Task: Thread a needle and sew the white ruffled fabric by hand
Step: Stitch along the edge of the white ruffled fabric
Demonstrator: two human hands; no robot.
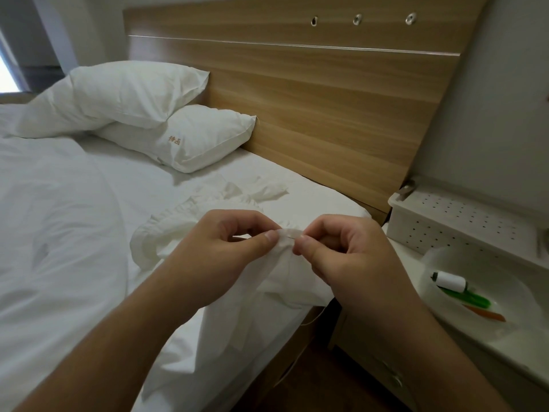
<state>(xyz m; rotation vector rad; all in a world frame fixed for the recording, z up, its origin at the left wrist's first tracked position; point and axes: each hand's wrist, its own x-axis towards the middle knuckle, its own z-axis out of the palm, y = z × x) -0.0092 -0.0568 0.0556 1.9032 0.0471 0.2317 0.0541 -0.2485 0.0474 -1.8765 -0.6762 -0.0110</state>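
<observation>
Bed [74,233], smooth white sheet, against a wood-grain headboard [312,99]; two plump pillows [190,138] stacked. White ruffled fabric [267,281], crumpled and thin, trails across the mattress edge. Left hand [217,251] pinches its folded hem; right hand [350,257] pinches beside it, needle not discernible. Thread spool [450,281] lies in a glossy white bowl [505,310] on the nightstand.

A single wide-angle view from a camera on the person's head looks forward and down, close over both forearms, which rise from the bottom edge to meet just right of the frame's centre. A bed [74,233] fills the left half, a wooden headboard [312,93] crosses the top, and a bedside table [463,331] sits at lower right. Straight lines bow near the edges.
</observation>
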